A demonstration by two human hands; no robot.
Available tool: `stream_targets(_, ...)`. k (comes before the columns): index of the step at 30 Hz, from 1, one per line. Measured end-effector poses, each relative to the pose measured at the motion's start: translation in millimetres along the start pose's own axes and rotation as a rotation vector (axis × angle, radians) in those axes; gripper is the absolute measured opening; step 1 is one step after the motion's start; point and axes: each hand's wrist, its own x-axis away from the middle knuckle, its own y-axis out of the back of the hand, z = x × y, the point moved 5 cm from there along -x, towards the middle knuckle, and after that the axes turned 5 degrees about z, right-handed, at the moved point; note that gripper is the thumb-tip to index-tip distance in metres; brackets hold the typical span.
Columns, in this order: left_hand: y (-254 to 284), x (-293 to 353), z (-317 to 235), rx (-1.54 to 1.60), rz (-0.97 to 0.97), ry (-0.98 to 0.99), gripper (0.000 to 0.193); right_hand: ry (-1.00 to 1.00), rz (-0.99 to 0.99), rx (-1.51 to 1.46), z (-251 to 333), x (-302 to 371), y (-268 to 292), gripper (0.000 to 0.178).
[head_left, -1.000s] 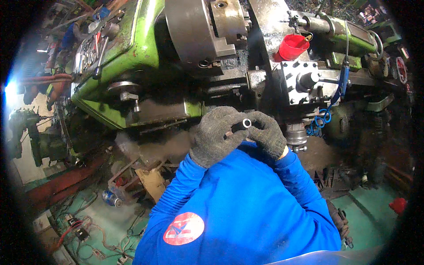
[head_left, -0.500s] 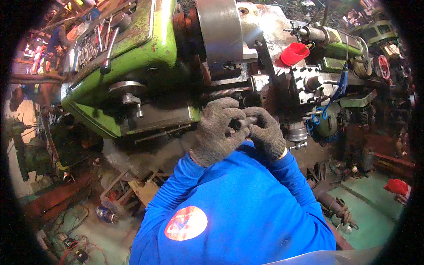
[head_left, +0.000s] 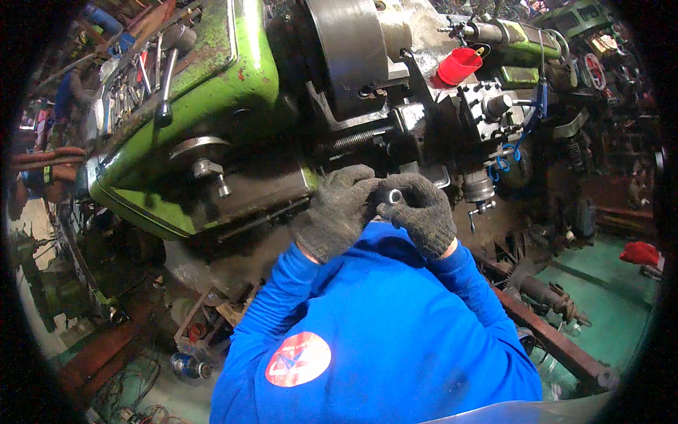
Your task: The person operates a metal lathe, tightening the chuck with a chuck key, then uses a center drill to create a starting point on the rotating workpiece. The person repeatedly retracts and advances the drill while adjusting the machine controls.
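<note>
Both my hands wear dark grey knitted gloves and meet in front of my chest, before the green lathe (head_left: 254,78). My right hand (head_left: 424,215) pinches a small metal ring (head_left: 394,196) between thumb and fingers, its bright round end facing up. My left hand (head_left: 337,215), slightly blurred, is curled with its fingertips close against the right hand's. What those left fingers hold, if anything, is hidden. Beyond the hands are the lathe's large grey chuck (head_left: 346,53), the threaded screw (head_left: 360,139) and the tool post (head_left: 498,109).
A red cup (head_left: 460,66) stands on the lathe beyond the tool post. Hand tools (head_left: 127,95) lie on the headstock at the left, near a lever (head_left: 166,88). A handwheel crank (head_left: 482,210) juts out at right. Machine parts (head_left: 544,293) lie on the green floor.
The small piece has been turned so its bright open end shows, held in my right hand. My left fingers have drawn closer together. The whole view has shifted slightly.
</note>
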Motion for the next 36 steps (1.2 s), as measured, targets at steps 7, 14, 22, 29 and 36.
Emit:
stream_targets(7,-4.0,-5.5,-4.9,0.005,0.048,0.011,0.046,0.099,0.038,0.119,15.1,-15.2,4.1,0.041)
stream_targets(14,-14.0,-20.6,-8.2,0.022,0.074,0.106,0.046,0.077,0.099,0.046,13.0,-33.3,17.8,0.040)
stream_targets(22,-24.9,-36.7,-11.5,-0.038,0.043,0.133,0.049,0.105,0.105,0.159,5.5,-58.4,44.6,0.043)
stream_targets(29,-26.7,-44.0,0.0,-0.065,0.061,0.215,0.052,0.027,0.128,0.121,5.2,-76.6,53.7,0.044)
stream_targets(36,-19.9,-53.9,-7.6,-0.157,-0.024,0.228,0.044,0.066,0.051,-0.191,4.2,-88.3,60.8,0.034)
